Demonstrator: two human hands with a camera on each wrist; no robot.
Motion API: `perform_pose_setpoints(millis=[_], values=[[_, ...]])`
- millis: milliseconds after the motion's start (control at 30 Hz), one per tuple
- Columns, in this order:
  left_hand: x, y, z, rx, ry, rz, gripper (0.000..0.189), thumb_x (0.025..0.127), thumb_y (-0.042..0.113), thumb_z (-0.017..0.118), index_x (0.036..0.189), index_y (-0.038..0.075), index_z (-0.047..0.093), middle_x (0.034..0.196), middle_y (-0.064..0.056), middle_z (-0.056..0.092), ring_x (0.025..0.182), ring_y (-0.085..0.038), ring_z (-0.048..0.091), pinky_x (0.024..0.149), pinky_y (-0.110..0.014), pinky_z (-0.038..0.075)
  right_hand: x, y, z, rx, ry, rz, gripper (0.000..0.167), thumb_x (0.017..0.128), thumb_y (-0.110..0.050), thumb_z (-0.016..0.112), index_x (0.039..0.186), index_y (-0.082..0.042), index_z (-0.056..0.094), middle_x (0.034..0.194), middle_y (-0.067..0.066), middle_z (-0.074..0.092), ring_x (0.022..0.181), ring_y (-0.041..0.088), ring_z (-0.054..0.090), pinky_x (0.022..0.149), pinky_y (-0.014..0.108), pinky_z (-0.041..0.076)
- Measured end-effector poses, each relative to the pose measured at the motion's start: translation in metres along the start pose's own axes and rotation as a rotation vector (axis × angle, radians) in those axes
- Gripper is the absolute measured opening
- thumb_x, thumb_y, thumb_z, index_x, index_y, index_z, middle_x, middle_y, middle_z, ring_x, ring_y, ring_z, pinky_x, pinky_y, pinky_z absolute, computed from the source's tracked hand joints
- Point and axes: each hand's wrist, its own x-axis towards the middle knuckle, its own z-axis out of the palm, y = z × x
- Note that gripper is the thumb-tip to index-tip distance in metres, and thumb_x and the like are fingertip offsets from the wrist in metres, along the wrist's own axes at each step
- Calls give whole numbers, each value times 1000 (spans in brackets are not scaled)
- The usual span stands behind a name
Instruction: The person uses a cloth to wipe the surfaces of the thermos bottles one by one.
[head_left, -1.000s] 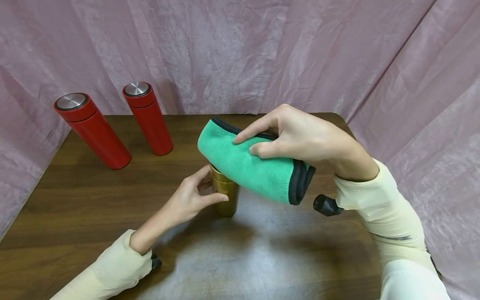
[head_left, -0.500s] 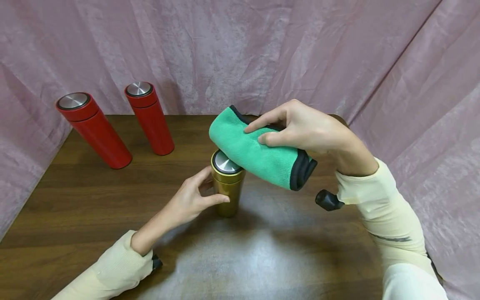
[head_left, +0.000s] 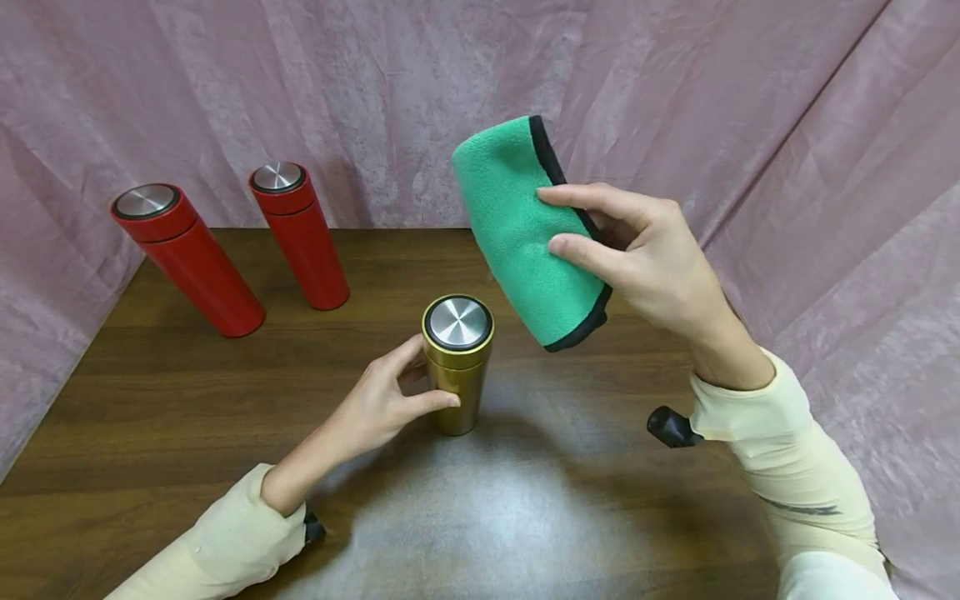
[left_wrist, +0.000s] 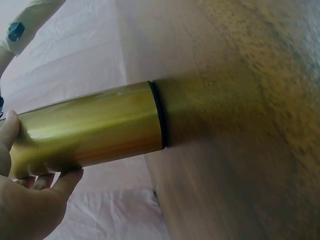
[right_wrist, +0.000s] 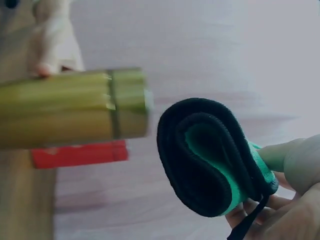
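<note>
A gold thermos flask point(head_left: 461, 379) with a shiny silver lid top stands upright on the wooden table. My left hand point(head_left: 386, 400) grips its side, thumb across the front and fingers behind; the left wrist view shows the flask's dark base point(left_wrist: 159, 115) at the tabletop. Up and to the right of the flask, my right hand point(head_left: 645, 250) pinches a folded green cloth point(head_left: 517, 225) with black edging between thumb and fingers. The cloth is raised in the air, apart from the flask. In the right wrist view the cloth's rolled layers point(right_wrist: 205, 155) show end-on.
Two red thermos flasks, one at the far left point(head_left: 191, 262) and one beside it point(head_left: 300, 237), stand on the brown wooden table point(head_left: 187, 417). A pink curtain point(head_left: 420, 108) hangs behind the table and along its sides.
My right hand has lifted the green cloth up and right, off the gold flask's lid, and tilted it steeper. The silver lid top is now uncovered. My left hand has stayed on the flask.
</note>
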Motion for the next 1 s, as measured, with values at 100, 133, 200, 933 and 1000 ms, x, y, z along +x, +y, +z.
perform_pose_setpoints(millis=[100,133,200,933,1000], values=[[0,0,0,4,1,-2,64,82,0,87,138,-1,56,131,-15,66,124,-26,61,106,-35,50,-9,11,8,6,-19,-19,38,91,7,75,128,-2,72,117,8,72,90,20,69,77,24,57],[-1,0,0,8,2,-3,64,82,1,87,138,-1,56,131,-14,66,124,-26,61,106,-35,50,-13,15,11,-11,-31,-21,39,90,7,75,128,-2,72,119,8,71,92,20,69,78,24,57],[-1,1,0,13,0,-7,65,82,2,87,139,-1,56,131,-14,66,124,-26,61,106,-36,50,-18,23,17,-20,-51,-13,40,90,7,76,128,-2,72,121,7,71,94,20,69,79,24,57],[-3,3,0,18,9,-60,70,82,4,88,143,2,54,134,-14,65,125,-27,62,105,-36,51,-59,88,60,-84,-184,164,34,89,2,79,121,-6,71,104,5,74,85,17,67,75,27,57],[-3,3,0,17,12,-58,69,82,4,87,143,2,54,134,-14,65,125,-28,62,105,-36,51,-61,93,63,-100,-200,166,33,88,2,79,119,-7,72,105,5,74,83,15,66,73,27,56]])
